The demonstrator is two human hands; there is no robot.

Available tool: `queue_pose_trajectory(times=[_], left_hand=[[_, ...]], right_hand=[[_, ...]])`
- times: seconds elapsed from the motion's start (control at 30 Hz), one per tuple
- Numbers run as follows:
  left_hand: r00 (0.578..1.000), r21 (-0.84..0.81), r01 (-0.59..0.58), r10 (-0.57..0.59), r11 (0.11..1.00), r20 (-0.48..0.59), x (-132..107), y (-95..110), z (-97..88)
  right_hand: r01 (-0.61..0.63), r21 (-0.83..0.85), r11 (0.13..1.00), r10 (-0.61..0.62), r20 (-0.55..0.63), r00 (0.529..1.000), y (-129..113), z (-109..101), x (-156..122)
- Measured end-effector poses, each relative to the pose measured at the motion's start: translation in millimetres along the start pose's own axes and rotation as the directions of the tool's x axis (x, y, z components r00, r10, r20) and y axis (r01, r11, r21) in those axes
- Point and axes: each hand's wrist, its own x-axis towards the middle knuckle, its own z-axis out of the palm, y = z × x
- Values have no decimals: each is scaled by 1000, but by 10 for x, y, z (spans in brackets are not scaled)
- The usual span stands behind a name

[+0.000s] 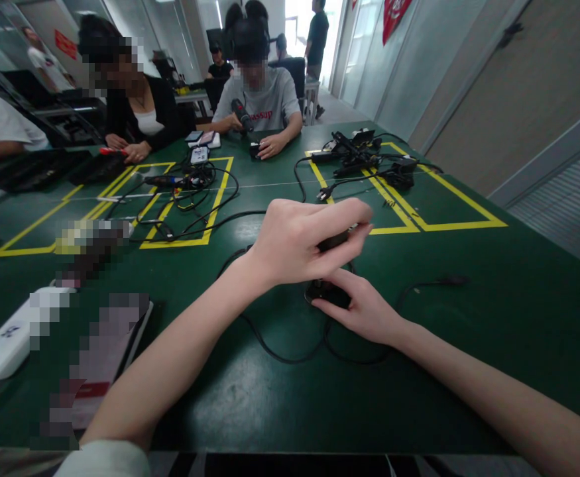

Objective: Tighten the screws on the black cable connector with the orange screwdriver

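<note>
My left hand point(303, 240) hovers over the middle of the green table point(493, 331), its fingers pinched on a small dark part point(333, 240). Just below it, my right hand point(364, 306) rests on the table with fingers closed on a small black device point(325, 291). A thin black cable point(290, 354) loops out from under both hands across the table, and another strand point(433, 283) runs off to the right. What joins the dark part and the device is hidden by my fingers.
Yellow tape boxes point(419, 222) mark the table. Tangled cables and chargers point(190, 189) lie at centre left, more black gear point(364, 156) at far right. Two people sit opposite, one holding a tool point(242, 116). White devices point(6, 341) lie at my near left.
</note>
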Motion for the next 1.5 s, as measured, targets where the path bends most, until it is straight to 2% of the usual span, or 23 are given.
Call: queue_pose_trajectory(times=[0.17, 0.33, 0.5, 0.67, 0.83, 1.03, 1.23, 1.5], left_hand=[[1000, -18, -20, 19, 1000, -22, 1, -9, 5], [999, -38, -11, 12, 999, 34, -1, -9, -26], [999, 0, -3, 3, 1000, -34, -11, -1, -9], [999, 18, -3, 4, 1000, -40, 5, -3, -10], [1000, 38, -12, 12, 999, 11, 14, 5, -35], [997, 3, 68, -68, 998, 37, 2, 37, -45], [995, 20, 68, -70, 997, 75, 23, 23, -54], [991, -56, 63, -55, 996, 122, 33, 28, -102]], right_hand=[[13, 0, 1000, -13, 0, 1000, 7, -1, 2], [17, 0, 1000, -17, -5, 1000, 9, -2, -2], [12, -2, 1000, -12, -7, 1000, 10, 0, -7], [-2, -9, 1000, 2, 1, 1000, 13, -7, -9], [-13, -5, 1000, 13, 11, 1000, -5, -19, 0], [-21, 4, 1000, 21, 17, 1000, -13, -21, 2], [-22, 10, 1000, 22, 19, 1000, -9, -13, 0], [-18, 26, 1000, 18, 2, 1000, 4, -2, -6]])
